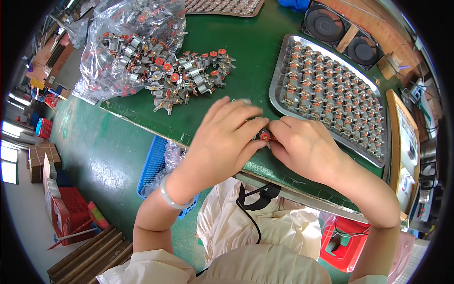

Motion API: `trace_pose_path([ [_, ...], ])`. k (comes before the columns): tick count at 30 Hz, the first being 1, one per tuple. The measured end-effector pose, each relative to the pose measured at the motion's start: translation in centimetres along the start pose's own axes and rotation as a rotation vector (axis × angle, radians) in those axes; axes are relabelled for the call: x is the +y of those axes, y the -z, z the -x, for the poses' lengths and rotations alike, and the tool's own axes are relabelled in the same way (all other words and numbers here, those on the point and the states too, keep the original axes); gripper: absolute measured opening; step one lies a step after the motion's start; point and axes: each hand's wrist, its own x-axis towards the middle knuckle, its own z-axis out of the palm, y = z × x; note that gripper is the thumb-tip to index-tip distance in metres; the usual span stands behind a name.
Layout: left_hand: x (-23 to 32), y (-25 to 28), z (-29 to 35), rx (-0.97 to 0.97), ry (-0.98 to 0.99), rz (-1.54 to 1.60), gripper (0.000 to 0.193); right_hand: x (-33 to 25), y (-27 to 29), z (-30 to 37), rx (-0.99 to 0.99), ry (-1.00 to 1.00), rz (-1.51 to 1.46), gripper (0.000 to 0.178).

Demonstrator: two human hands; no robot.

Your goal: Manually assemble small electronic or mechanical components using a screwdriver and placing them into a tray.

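Observation:
Both of my hands meet over the front part of the green table. My left hand (226,137) pinches a small motor (264,136) with a red round end, its thumb and forefinger pressed to it. From the other side my right hand (305,144) has its fingers closed against the same motor; whether it holds a further small part is hidden. A loose pile of similar metal motors with red ends (194,73) lies beyond my left hand. Right of my hands, a metal tray (279,94) carries many such motors standing in rows.
A clear plastic bag (101,61) of motors stands at the back left, with another filled tray (227,14) at the far edge. Two black round fans (326,26) sit back right. A wooden frame (397,142) borders the right side; a blue basket (151,165) is below the table.

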Motion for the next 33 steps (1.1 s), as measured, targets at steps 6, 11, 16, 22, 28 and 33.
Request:
trace_pose_path([
  [6, -0.5, -1.5, 0.8, 0.103, -0.001, 0.05, 0.021, 0.9, 1.2, 0.0, 0.007, -0.069, -0.271, 0.013],
  [11, 0.6, -1.1, 0.6, 0.087, 0.06, 0.054, 0.028, 0.5, 4.6, 0.6, 0.013, -0.36, -0.923, 0.014],
  [16, 2.4, -3.5, 0.6, 0.519, -0.039, 0.38, 0.035, -1.5, 2.7, 2.7, -0.009, -0.583, -1.699, 0.024],
  [22, 4.6, -3.8, 0.3, 0.437, 0.291, 0.839, 0.027, -1.3, 3.1, 3.8, 0.164, -0.459, -0.986, 0.021],
  [28, 4.9, -3.6, -0.1, 0.269, 0.299, 0.871, 0.027, -0.3, 3.2, 4.3, 0.4, 0.056, -0.336, 0.02],
  [33, 5.0, -4.3, 0.1, 0.253, 0.307, 0.919, 0.026, -0.8, 2.9, 5.0, 0.46, 0.036, -0.306, 0.017],
])
